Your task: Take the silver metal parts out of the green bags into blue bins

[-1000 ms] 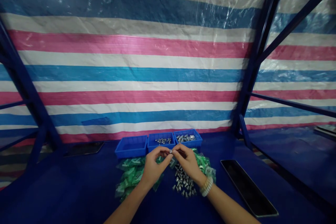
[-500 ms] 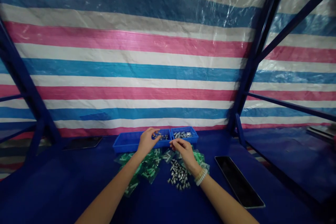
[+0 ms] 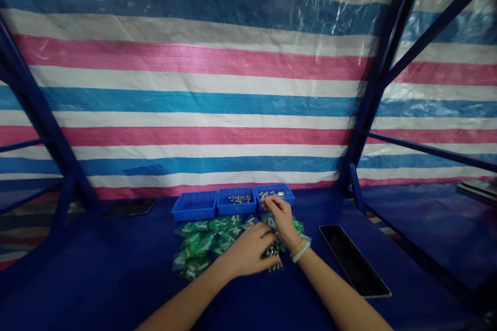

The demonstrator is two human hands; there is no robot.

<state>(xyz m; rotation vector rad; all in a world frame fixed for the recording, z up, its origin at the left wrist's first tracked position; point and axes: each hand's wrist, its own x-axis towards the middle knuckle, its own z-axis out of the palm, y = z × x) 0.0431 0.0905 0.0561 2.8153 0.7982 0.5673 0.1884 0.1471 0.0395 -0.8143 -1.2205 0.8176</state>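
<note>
The left hand (image 3: 246, 251) has dropped from the trays to the loose metal fittings (image 3: 272, 252), fingers curled over them, while the right hand (image 3: 281, 217) pinches just above the right blue tray (image 3: 289, 195) (anything held is too small to tell). Green plastic packets (image 3: 198, 243) lie beside the fittings.

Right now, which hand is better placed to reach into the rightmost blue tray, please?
Right hand: its fingers are at that tray; the left hand is at the metal parts.
</note>
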